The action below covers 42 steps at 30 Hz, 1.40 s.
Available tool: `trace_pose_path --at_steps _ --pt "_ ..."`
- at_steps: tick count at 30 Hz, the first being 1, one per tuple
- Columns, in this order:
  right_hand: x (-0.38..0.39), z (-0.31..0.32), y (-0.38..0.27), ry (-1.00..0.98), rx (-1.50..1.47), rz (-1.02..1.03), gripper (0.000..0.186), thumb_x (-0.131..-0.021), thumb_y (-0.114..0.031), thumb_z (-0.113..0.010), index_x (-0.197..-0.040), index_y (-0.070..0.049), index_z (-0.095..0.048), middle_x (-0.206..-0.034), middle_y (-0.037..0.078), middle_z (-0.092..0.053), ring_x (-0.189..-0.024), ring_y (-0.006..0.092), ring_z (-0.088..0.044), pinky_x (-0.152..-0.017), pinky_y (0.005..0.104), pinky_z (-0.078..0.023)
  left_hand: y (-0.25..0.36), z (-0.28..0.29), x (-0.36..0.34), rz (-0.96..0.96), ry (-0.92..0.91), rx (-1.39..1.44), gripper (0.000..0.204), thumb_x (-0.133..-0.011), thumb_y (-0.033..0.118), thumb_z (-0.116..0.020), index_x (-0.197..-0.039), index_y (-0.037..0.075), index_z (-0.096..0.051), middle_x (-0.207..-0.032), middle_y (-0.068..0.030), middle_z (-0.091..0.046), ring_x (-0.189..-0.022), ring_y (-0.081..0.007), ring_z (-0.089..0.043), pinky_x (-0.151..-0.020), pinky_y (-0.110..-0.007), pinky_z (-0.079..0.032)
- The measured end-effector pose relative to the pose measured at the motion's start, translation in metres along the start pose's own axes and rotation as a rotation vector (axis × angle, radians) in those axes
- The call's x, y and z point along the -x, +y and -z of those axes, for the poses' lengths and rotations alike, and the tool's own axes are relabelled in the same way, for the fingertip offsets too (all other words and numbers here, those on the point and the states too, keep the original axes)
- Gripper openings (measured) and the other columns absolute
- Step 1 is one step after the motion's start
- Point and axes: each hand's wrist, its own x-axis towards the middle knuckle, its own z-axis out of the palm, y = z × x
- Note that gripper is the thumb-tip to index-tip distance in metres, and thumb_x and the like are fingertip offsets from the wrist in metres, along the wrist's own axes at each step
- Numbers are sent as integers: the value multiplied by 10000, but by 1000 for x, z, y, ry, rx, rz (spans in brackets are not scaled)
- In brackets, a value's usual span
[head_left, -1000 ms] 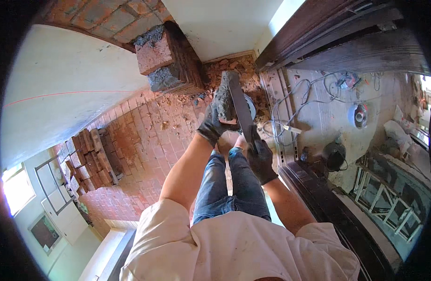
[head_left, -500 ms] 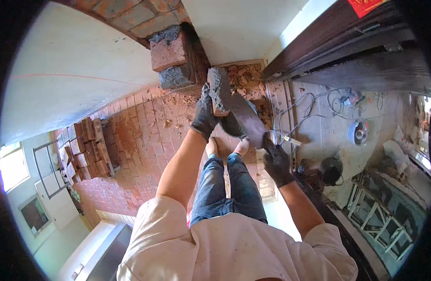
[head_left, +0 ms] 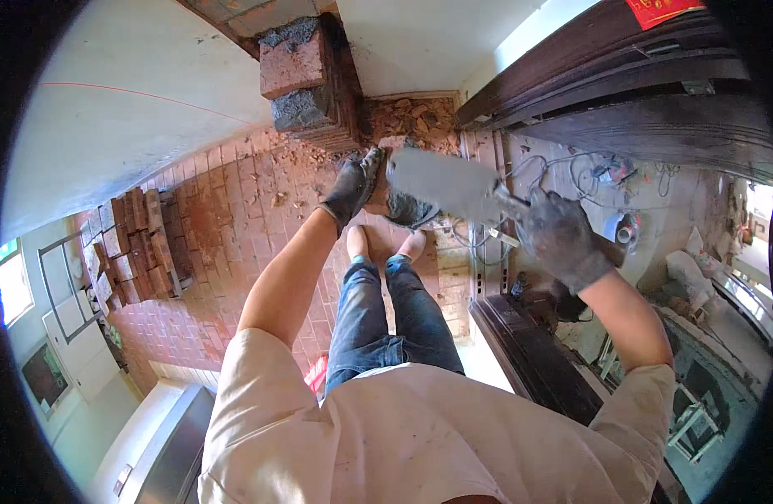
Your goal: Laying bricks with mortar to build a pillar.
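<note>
Standing barefoot over the red brick floor (head_left: 214, 277), with a mortar-topped brick pier (head_left: 292, 69) ahead and a stack of bricks (head_left: 133, 248) off left. Gripping a broad, grey-smeared trowel (head_left: 445, 181) by its handle in the gloved right hand (head_left: 563, 238)! Clasping a brick (head_left: 375, 200) in the gloved left hand (head_left: 350, 186), near the pier, partly behind the blade.

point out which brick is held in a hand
The brick in the left hand, partly hidden behind the trowel. Bricks in the pile at left and in the mortared stack near the top are in neither hand.
</note>
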Motion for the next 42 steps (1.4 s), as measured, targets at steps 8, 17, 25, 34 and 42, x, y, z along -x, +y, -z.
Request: trace_pose_path --at_steps 8,17,25,34,42 --pt "-23 -40 8 -327 -1287 -626 366 -793 -141 -548 -1146 -49 -578 -742 40 -588 -596 145 -561 -539 330 -477 -2 21 39 -616 -307 -508 441 -959 229 -343 -1295 -55 -381 -1294 -221 -469 -1223 -343 -425 -1022 -312 -307" --pt "-3 -96 -66 33 -1690 -845 299 -800 -98 -578 -1096 -81 -616 -648 -42 -505 -539 62 -474 -488 237 -406 23 -3 46 -416 -334 -104 621 -854 252 -559 -1378 46 -299 -1350 -182 -424 -1167 -273 -496 -988 -360 -374" --pt "8 -100 -161 321 -1524 -631 265 -829 -146 -602 -1079 -65 -571 -745 16 -568 -591 134 -516 -534 285 -434 38 -31 13 -840 -150 -74 853 -683 211 -756 -1382 51 -296 -1307 -114 -459 -1168 -236 -457 -1003 -328 -354" --pt "114 -150 -160 287 -971 -576 366 -754 -75 -600 -1120 -65 -589 -888 155 -613 -690 321 -594 -610 378 -493 46 -1 29 -358 197 96 577 -859 314 -572 -1338 71 -359 -1293 -105 -468 -1178 -237 -453 -1002 -363 -366" --pt "114 -162 -181 18 -1472 -889 506 -810 -29 -539 -1307 -79 -460 -1095 138 -610 -841 201 -601 -729 326 -479 14 48 -12 8 337 1240 466 -923 420 -465 -1257 96 -459 -1234 -101 -533 -1111 -267 -525 -897 -413 -466"
